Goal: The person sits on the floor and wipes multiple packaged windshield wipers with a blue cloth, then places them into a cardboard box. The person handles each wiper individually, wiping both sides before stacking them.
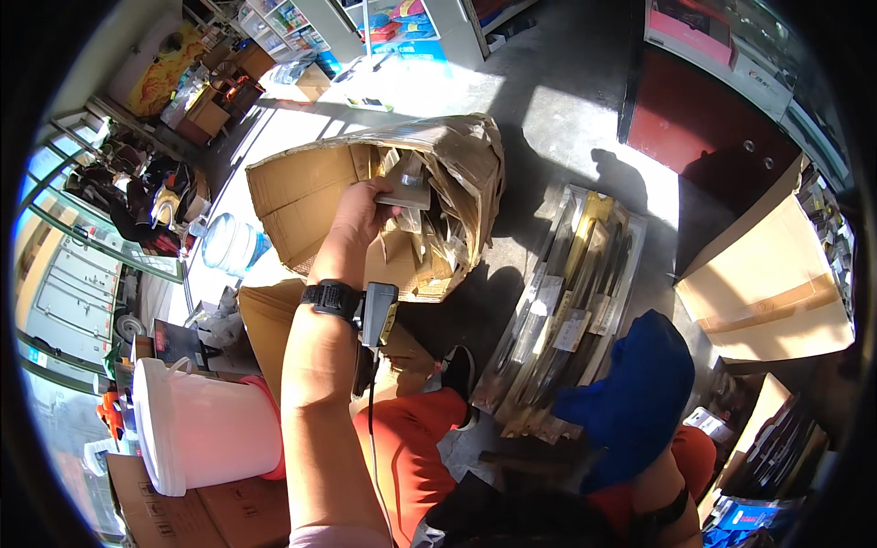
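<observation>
My left hand point(364, 212) reaches into the top of a worn, open cardboard box point(306, 187). Its fingers are closed on the edge of a flat grey packet point(407, 185) that looks partly see-through; what it contains I cannot make out. Crumpled clear wrapping and torn cardboard lie around the packet inside the box. At the lower right, my right forearm point(660, 489) runs up to a bunched blue cloth point(644, 393), which hides my right hand and its fingers. Beside the cloth, long, narrow wrapped pieces point(557, 320) lie in a bundle on the floor.
A white lidded bucket point(215, 427) lies tipped on cardboard at my left, near a large clear water bottle point(233, 244). An open carton point(776, 283) stands at the right, below a glass display counter point(713, 119). My shoe point(459, 374) is beside the bundle.
</observation>
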A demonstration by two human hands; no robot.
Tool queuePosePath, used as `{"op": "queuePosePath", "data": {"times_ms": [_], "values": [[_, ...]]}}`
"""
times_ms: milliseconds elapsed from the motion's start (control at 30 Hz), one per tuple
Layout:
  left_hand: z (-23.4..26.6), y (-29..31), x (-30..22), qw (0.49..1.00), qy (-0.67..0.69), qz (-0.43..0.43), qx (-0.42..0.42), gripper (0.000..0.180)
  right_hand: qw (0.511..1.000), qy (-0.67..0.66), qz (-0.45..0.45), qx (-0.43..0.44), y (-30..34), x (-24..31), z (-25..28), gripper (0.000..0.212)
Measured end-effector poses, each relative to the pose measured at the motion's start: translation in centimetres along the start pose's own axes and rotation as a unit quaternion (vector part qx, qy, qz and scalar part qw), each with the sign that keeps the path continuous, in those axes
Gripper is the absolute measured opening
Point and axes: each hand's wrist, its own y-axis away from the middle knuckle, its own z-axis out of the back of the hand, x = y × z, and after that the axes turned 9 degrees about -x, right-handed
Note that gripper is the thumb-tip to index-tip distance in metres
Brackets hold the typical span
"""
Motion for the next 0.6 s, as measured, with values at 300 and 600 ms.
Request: {"op": "queuePosePath", "data": {"times_ms": [300, 600], "values": [[2.7, 27.4, 5.1, 0.975, 0.066, -0.129, 0.171, 0.019, 0.997, -0.026, -0.071, 0.003, -0.5, -1.5, -1.7, 0.064], [5.1, 32.9, 18.0, 0.944, -0.057, -0.017, 0.325, 0.032, 0.957, 0.222, -0.185, -0.024, -1.3, -5.7, -0.3, 0.070]]}}
